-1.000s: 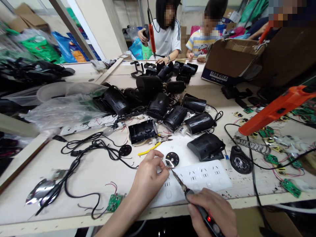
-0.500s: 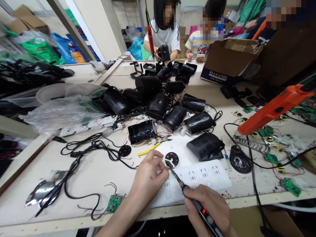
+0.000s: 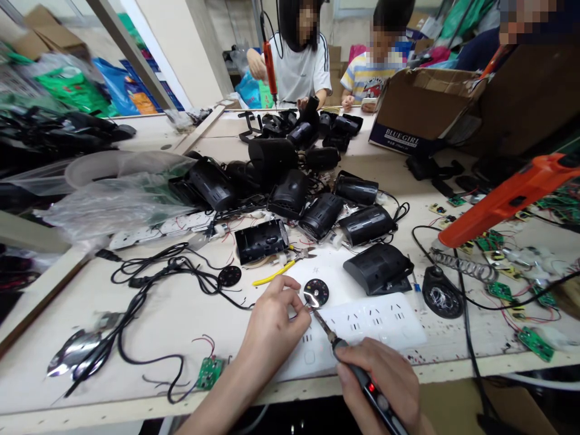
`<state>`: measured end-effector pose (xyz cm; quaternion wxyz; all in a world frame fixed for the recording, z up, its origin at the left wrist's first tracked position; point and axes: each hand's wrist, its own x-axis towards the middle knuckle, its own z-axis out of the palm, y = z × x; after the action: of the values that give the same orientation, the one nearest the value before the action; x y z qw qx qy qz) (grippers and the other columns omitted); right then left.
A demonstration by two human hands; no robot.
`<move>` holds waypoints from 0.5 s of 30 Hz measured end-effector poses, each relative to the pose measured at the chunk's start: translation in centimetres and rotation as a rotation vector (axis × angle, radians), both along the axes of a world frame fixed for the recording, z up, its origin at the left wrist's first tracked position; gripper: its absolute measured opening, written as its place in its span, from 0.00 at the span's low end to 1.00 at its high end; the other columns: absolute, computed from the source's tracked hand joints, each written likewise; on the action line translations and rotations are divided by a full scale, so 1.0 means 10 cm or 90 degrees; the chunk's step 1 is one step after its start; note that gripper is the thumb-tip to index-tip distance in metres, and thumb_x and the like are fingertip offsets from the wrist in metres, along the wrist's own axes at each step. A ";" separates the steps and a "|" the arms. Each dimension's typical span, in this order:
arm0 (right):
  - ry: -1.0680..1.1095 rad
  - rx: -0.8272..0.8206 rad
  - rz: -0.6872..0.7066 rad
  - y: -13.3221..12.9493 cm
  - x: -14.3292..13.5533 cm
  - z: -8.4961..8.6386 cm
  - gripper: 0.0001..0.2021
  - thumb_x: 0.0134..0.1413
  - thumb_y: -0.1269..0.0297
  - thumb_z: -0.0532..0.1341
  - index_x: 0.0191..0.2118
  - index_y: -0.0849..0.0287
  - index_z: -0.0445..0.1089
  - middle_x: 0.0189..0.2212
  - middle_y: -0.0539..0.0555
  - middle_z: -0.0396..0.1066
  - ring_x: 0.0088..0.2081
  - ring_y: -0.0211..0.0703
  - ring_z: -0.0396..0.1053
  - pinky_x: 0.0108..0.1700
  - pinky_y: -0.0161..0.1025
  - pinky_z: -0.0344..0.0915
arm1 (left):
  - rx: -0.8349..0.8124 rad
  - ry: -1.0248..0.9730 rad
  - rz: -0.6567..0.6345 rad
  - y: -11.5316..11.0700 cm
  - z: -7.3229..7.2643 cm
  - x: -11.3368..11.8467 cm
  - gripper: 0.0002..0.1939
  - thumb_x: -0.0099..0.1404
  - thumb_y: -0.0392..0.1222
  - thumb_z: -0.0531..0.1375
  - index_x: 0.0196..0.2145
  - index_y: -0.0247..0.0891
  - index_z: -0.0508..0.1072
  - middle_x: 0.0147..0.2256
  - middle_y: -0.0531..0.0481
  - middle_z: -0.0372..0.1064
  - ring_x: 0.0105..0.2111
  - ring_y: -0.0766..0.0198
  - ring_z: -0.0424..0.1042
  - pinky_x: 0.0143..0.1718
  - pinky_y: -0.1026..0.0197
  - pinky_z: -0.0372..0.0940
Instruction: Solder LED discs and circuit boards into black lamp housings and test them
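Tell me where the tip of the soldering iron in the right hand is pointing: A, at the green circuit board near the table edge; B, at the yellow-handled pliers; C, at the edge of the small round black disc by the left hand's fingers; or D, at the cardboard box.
C: the soldering iron, held in the right hand, has its tip at the near edge of the round black disc, where the left hand pinches.

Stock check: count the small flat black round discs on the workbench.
2. One disc, with a shiny centre, lies by the left hand and the black soldering iron; the other disc lies further left beside black cables. More may hide under black housings.
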<state>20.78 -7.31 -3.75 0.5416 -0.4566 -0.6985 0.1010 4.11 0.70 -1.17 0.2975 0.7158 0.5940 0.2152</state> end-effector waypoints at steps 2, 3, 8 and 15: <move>0.001 0.000 0.008 0.00 0.00 0.01 0.07 0.58 0.75 0.57 0.41 0.59 0.70 0.23 0.50 0.69 0.21 0.37 0.66 0.25 0.36 0.64 | -0.002 0.001 0.002 0.00 0.00 0.00 0.09 0.53 0.29 0.58 0.19 0.38 0.69 0.40 0.48 0.70 0.36 0.60 0.74 0.38 0.59 0.67; 0.001 0.000 0.010 0.00 0.00 0.01 0.07 0.58 0.75 0.57 0.41 0.59 0.70 0.23 0.50 0.69 0.21 0.37 0.65 0.25 0.36 0.64 | -0.003 0.002 0.004 0.00 0.00 0.00 0.09 0.53 0.29 0.58 0.19 0.38 0.69 0.40 0.48 0.70 0.35 0.60 0.74 0.38 0.60 0.67; 0.009 0.008 0.009 0.01 -0.01 0.00 0.07 0.59 0.75 0.57 0.41 0.60 0.70 0.23 0.50 0.69 0.21 0.37 0.65 0.25 0.36 0.64 | 0.003 -0.001 0.004 0.00 0.00 0.01 0.09 0.54 0.29 0.58 0.19 0.38 0.69 0.40 0.48 0.70 0.37 0.60 0.74 0.40 0.59 0.67; 0.014 -0.005 -0.017 -0.02 -0.01 0.03 0.07 0.58 0.74 0.58 0.40 0.59 0.70 0.25 0.52 0.73 0.23 0.40 0.71 0.28 0.37 0.68 | -0.005 -0.001 0.004 0.00 0.01 0.01 0.09 0.53 0.29 0.58 0.19 0.38 0.69 0.39 0.47 0.70 0.37 0.58 0.74 0.40 0.58 0.67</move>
<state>20.71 -7.51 -3.42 0.5491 -0.4667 -0.6859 0.1014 4.21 0.65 -1.09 0.3004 0.7124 0.5969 0.2144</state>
